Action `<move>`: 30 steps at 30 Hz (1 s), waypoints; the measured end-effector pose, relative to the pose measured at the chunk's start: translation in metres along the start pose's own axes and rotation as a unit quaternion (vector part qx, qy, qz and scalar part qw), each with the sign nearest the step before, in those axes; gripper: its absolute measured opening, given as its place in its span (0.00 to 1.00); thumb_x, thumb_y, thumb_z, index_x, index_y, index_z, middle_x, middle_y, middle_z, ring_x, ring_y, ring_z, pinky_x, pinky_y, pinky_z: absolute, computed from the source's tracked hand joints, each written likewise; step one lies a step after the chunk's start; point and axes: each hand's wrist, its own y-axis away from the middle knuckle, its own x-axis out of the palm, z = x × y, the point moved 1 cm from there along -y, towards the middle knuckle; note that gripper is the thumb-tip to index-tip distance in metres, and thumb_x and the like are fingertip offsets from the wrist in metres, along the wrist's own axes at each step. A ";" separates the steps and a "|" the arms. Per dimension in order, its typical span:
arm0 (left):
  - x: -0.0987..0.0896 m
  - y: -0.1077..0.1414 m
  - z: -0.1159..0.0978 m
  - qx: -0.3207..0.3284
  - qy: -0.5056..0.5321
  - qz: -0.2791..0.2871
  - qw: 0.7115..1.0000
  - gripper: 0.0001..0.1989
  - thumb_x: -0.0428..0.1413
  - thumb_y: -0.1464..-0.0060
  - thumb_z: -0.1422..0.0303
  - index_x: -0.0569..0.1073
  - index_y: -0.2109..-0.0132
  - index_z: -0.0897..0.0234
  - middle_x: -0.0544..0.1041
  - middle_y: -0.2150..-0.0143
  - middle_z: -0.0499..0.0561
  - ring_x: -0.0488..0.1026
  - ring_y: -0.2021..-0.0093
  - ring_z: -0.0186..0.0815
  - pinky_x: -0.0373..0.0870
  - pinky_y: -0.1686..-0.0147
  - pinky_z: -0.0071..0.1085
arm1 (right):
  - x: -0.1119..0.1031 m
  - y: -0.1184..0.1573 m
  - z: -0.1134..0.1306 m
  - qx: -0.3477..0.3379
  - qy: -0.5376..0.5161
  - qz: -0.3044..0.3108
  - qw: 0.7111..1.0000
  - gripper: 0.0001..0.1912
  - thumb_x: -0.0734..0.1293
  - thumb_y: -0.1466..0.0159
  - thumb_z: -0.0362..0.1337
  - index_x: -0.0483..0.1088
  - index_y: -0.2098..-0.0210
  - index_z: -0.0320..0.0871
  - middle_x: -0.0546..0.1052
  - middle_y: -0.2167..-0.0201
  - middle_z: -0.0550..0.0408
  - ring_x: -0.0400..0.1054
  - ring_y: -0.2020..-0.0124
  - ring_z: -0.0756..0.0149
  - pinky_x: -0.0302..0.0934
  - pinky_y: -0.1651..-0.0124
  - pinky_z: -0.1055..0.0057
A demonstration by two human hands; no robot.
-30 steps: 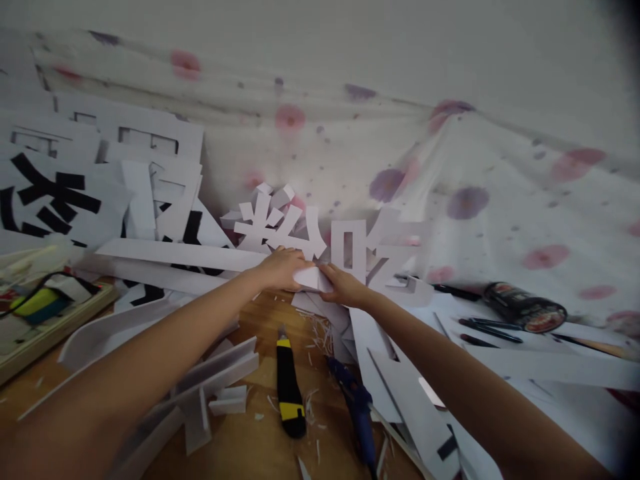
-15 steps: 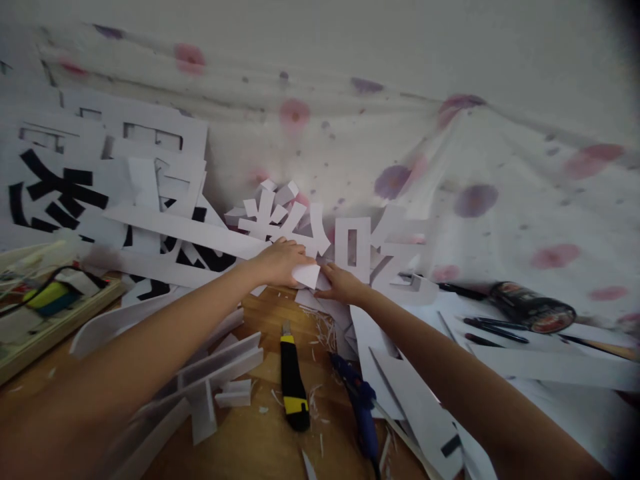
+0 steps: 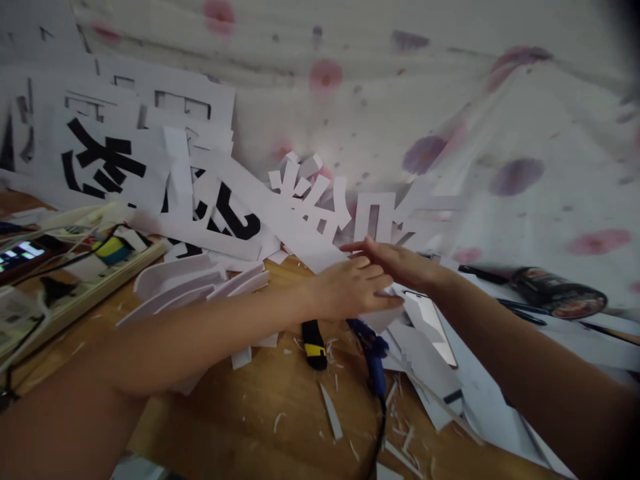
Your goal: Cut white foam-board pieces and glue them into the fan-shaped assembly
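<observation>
both bare arms reaching forward, left hand before right hand, fingers of both extended

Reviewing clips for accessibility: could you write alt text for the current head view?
Left hand crosses before right hand near a paper strip, above a wooden table; a yellow-black knife handle and blue glue gun lie nearer, paper cut-outs behind.
</observation>
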 end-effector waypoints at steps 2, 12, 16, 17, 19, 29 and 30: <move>-0.006 -0.001 -0.019 0.044 0.015 -0.015 0.999 0.19 0.40 0.37 0.74 0.68 0.44 0.57 0.74 0.54 0.53 0.67 0.54 0.39 0.58 0.55 0.38 | 0.015 0.010 0.011 0.002 0.015 -0.022 1.000 0.21 0.63 0.39 0.50 0.69 0.51 0.44 0.75 0.55 0.51 0.70 0.55 0.63 0.66 0.54 0.69; -0.038 0.037 -0.060 0.164 0.130 -0.018 0.978 0.20 0.51 0.43 0.60 0.67 0.43 0.51 0.67 0.41 0.50 0.61 0.42 0.41 0.57 0.43 0.36 | 0.081 0.031 0.026 -0.046 0.147 -0.038 0.987 0.17 0.62 0.45 0.30 0.68 0.55 0.42 0.71 0.80 0.62 0.63 0.80 0.72 0.55 0.79 0.76; -0.076 0.079 -0.035 0.001 0.158 0.000 0.987 0.18 0.49 0.41 0.59 0.67 0.44 0.46 0.70 0.45 0.48 0.63 0.43 0.40 0.57 0.43 0.38 | 0.084 0.050 0.034 -0.039 0.081 -0.136 0.987 0.13 0.62 0.45 0.31 0.67 0.59 0.43 0.74 0.75 0.57 0.67 0.76 0.69 0.59 0.76 0.74; -0.082 0.093 -0.025 -0.086 0.148 0.005 0.985 0.17 0.47 0.40 0.61 0.68 0.45 0.47 0.71 0.46 0.49 0.64 0.45 0.40 0.57 0.44 0.40 | 0.084 0.059 0.036 -0.031 0.051 -0.156 0.986 0.13 0.61 0.45 0.31 0.65 0.59 0.43 0.75 0.73 0.57 0.69 0.74 0.68 0.61 0.75 0.74; -0.086 0.123 -0.006 -0.240 0.131 0.010 0.962 0.17 0.45 0.39 0.63 0.70 0.46 0.54 0.71 0.48 0.54 0.66 0.48 0.41 0.60 0.47 0.41 | 0.086 0.077 0.036 -0.024 0.013 -0.191 0.981 0.12 0.60 0.44 0.33 0.62 0.59 0.45 0.75 0.73 0.57 0.70 0.73 0.67 0.63 0.73 0.72; -0.044 0.220 -0.002 -0.325 0.267 0.204 0.884 0.25 0.49 0.42 0.57 0.60 0.38 0.53 0.65 0.39 0.55 0.62 0.42 0.44 0.60 0.46 0.39 | 0.144 0.147 -0.032 0.039 0.329 -0.260 0.907 0.06 0.56 0.46 0.36 0.59 0.67 0.49 0.69 0.83 0.59 0.63 0.83 0.62 0.52 0.80 0.69; -0.042 0.222 -0.007 -0.324 0.267 0.199 0.886 0.26 0.50 0.43 0.57 0.60 0.38 0.52 0.65 0.40 0.54 0.61 0.40 0.44 0.58 0.44 0.40 | 0.151 0.151 -0.042 0.030 0.324 -0.251 0.911 0.07 0.56 0.45 0.36 0.60 0.66 0.49 0.71 0.81 0.58 0.65 0.82 0.61 0.54 0.79 0.69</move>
